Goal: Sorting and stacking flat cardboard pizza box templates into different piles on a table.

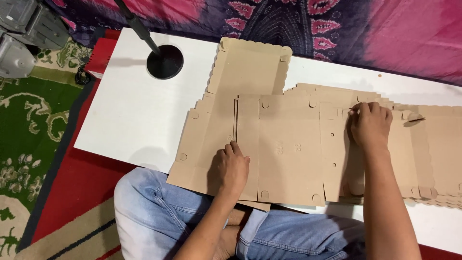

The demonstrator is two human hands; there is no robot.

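Observation:
Flat brown cardboard box blanks with scalloped edges lie spread over a low white table (130, 115). My left hand (230, 168) rests palm down on the left part of the top blank (288, 144), fingers near a fold line. My right hand (369, 126) presses on the right side of the same sheet, fingertips curled at a tab near its far edge. Another blank (248, 67) lies underneath, sticking out toward the far left. A stack of more blanks (433, 154) sits to the right under my right hand.
A black round stand base (165, 61) with a pole stands on the table's far left. My knees in blue jeans (159, 212) are at the near edge. A red and green patterned carpet (33, 125) lies left; pink-purple cloth (337, 24) hangs behind.

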